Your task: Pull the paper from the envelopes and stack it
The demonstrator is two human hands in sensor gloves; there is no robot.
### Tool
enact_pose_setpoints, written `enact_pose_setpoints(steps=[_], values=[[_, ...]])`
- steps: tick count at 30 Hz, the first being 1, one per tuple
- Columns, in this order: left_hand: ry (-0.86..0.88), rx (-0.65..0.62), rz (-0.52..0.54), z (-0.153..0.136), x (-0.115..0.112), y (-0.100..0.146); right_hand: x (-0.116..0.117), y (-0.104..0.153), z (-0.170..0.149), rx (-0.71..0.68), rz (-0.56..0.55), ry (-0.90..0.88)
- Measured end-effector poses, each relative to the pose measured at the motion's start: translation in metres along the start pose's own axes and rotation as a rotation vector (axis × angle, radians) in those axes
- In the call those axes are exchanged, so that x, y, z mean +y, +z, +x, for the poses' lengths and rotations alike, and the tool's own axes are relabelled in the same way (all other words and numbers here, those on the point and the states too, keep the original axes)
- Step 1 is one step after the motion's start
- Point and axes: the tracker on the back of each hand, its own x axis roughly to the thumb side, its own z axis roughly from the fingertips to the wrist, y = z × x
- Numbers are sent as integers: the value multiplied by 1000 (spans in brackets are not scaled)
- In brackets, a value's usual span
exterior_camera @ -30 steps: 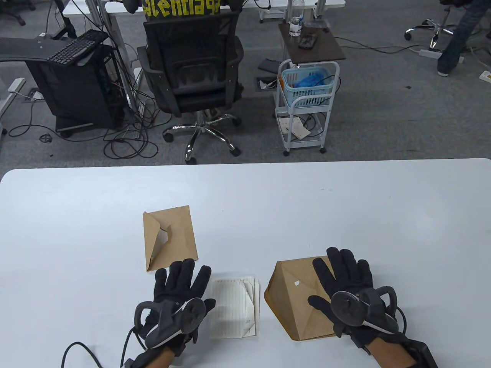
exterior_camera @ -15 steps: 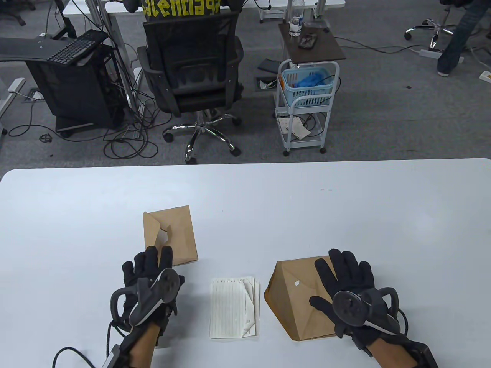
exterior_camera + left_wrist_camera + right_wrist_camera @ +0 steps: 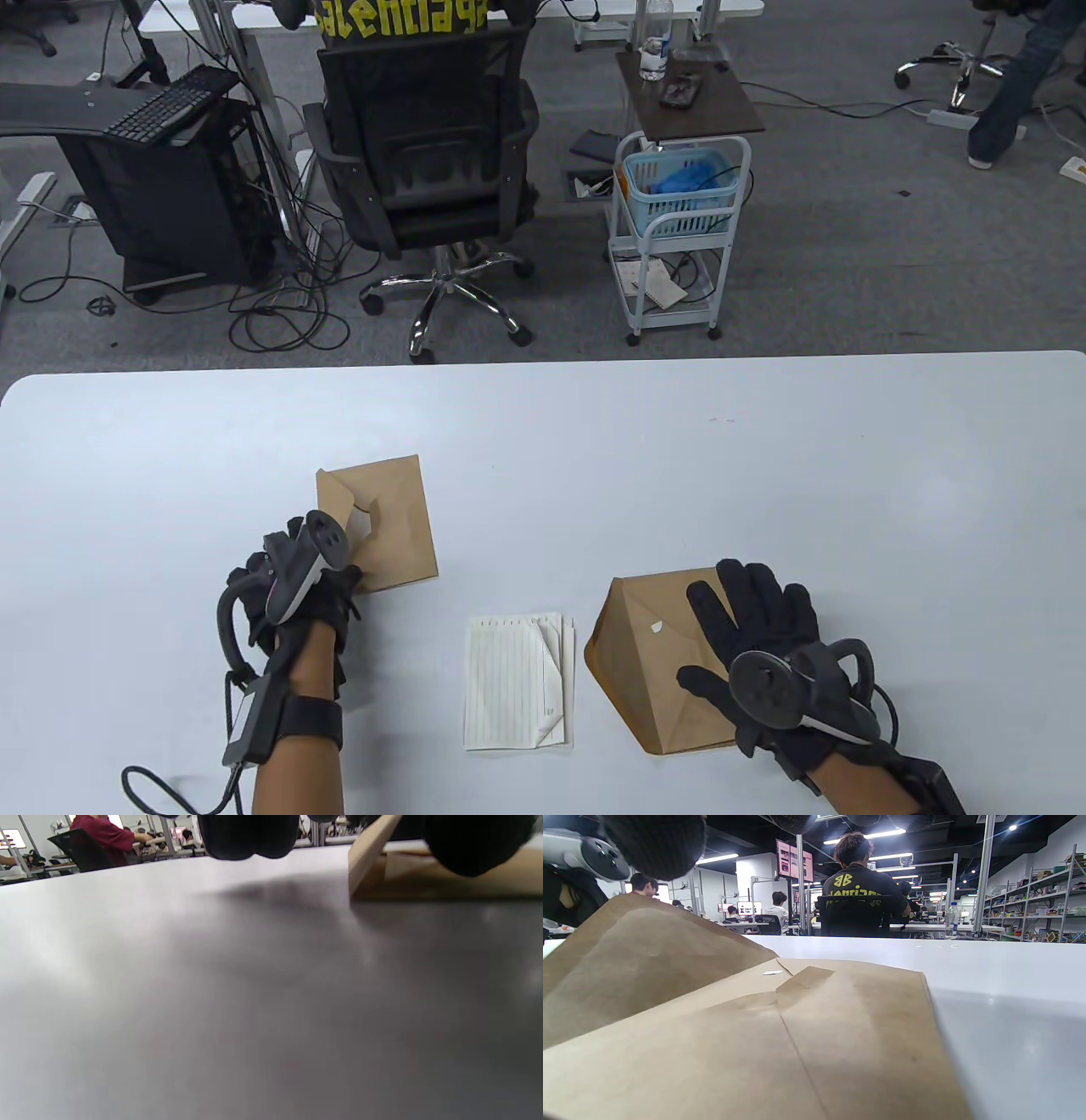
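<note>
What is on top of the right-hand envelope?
The right hand rests flat on the right envelope, covering its right part. Whether paper remains inside cannot be seen.

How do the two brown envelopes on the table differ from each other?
The left envelope looks smaller and lies farther back; the right envelope looks bigger and lies nearer the front edge. The left hand is at the left envelope's near corner, while the right hand rests flat on the right envelope. Both are brown paper with flaps open, either side of the lined paper.

2 brown envelopes [image 3: 399, 531], white lined paper [image 3: 509, 688], black gloves [image 3: 764, 611], white table [image 3: 594, 424]
</note>
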Motion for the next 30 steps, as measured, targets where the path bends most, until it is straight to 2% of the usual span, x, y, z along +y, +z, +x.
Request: enact_pose_setpoints(steps=[3, 8, 18, 30], values=[[3, 23, 40, 4, 1, -6, 0, 0, 0, 0, -6, -4], [-143, 54, 15, 10, 11, -12, 1, 0, 0, -4, -12, -4], [-147, 56, 112, 4, 16, -13, 1, -1, -1, 6, -10, -12], [170, -4, 116, -20, 22, 2, 1, -1, -1, 11, -11, -10]])
